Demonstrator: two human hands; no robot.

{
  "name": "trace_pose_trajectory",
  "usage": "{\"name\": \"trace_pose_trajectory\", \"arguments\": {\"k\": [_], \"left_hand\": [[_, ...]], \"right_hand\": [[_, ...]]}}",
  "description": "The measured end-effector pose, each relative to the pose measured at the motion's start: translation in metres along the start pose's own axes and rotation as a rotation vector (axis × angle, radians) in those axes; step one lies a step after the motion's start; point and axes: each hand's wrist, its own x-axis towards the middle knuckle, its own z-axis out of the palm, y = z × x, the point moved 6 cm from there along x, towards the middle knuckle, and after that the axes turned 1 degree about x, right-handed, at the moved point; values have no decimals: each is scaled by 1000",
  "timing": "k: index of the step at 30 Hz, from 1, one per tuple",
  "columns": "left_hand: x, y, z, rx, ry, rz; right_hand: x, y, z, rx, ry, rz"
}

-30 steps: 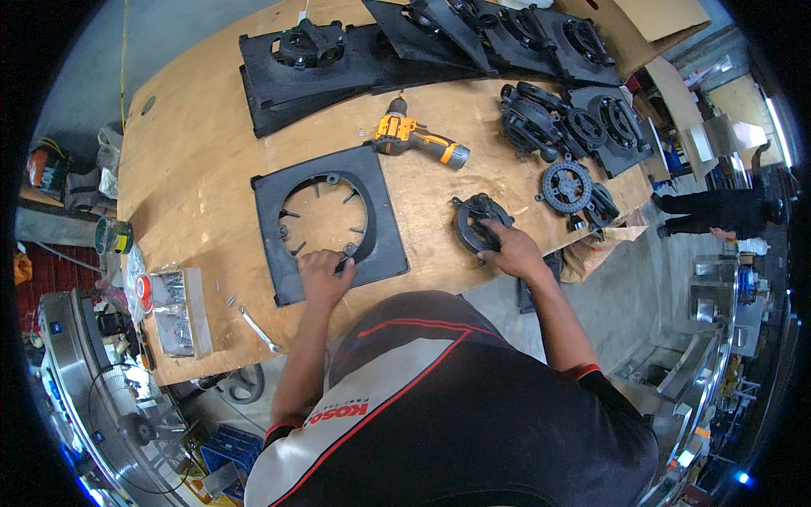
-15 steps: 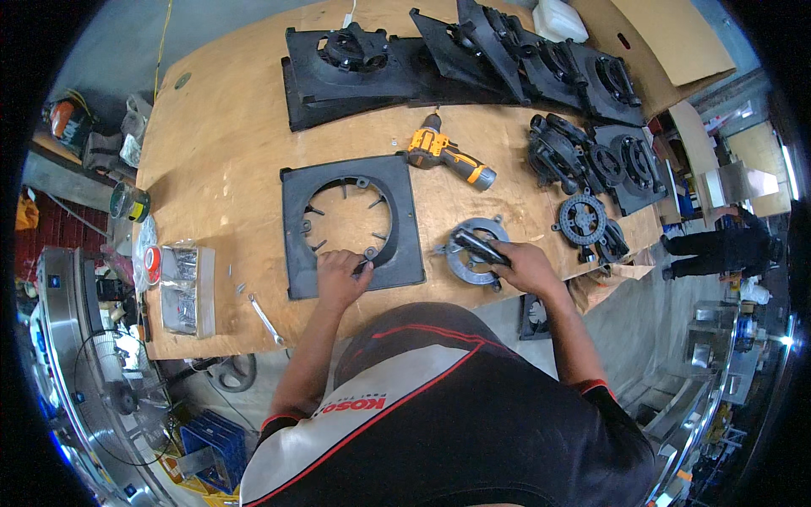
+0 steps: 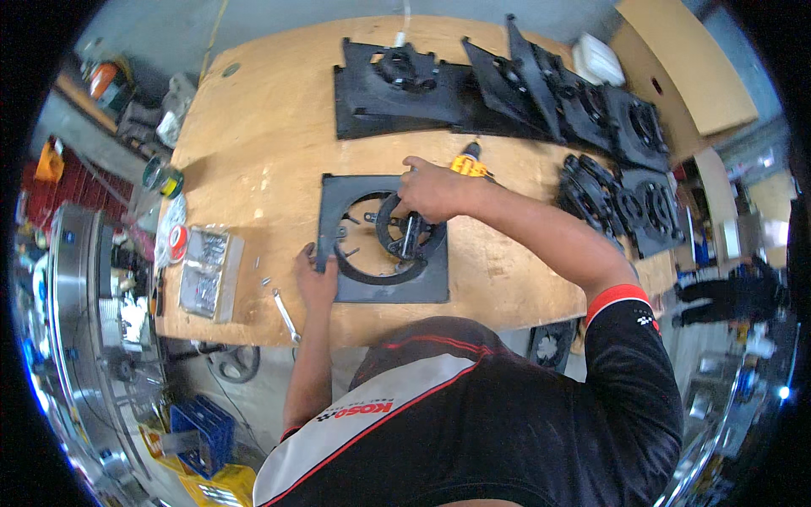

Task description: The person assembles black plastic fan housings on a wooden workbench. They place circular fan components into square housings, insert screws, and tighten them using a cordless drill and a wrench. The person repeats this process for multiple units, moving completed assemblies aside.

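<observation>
The right hand (image 3: 427, 193) grasps a black ring (image 3: 387, 232), its fingers curled over the upper rim, while the left hand (image 3: 317, 275) straddles the near-left edge of a square black plate (image 3: 435, 287) at about eight o'clock, pinching or merely steadying it, which cannot be told; the ring sits over the right half of the plate's round opening, toward three o'clock, off-centre, so it seems not yet seated, and no fastening can be made out; farther out, several plates (image 3: 363, 110) from twelve to two o'clock already carry round assemblies, while a cluster of round black parts (image 3: 583, 194) between two and three looks left over; the right forearm partly covers a yellow drill (image 3: 469, 163) between one and two, and a wrench (image 3: 286, 314) at eight and a tray of small parts (image 3: 211, 270) beyond it leave the plate unobstructed
</observation>
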Motion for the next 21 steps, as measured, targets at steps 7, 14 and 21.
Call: {"name": "trace_pose_trajectory", "arguments": {"k": [7, 14, 21], "left_hand": [[-1, 21, 2, 193, 43, 158], [0, 22, 9, 273, 67, 248], [16, 15, 16, 203, -14, 137]], "right_hand": [[75, 6, 4, -12, -242, -131], [102, -1, 28, 36, -303, -185], [111, 21, -7, 23, -258, -177]]}}
